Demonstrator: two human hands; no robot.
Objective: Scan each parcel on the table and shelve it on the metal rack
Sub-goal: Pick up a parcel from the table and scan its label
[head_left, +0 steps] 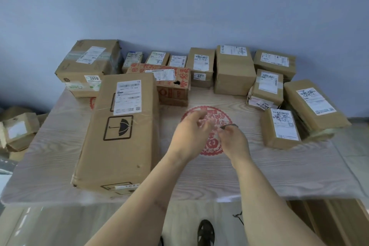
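On the table (pixel 259 175) the parcels sit unshelved: a tall box (pixel 119 132) just beside our left hand (pixel 189 136), smaller ones along the wall and a small parcel (pixel 280 128) near our right hand (pixel 232 140). Our left fingers hang loosely apart holding nothing, while the right pinches something small and dark we cannot identify. We judge no parcel is yet picked; next we must grip one, and neither scanner nor rack is in view.
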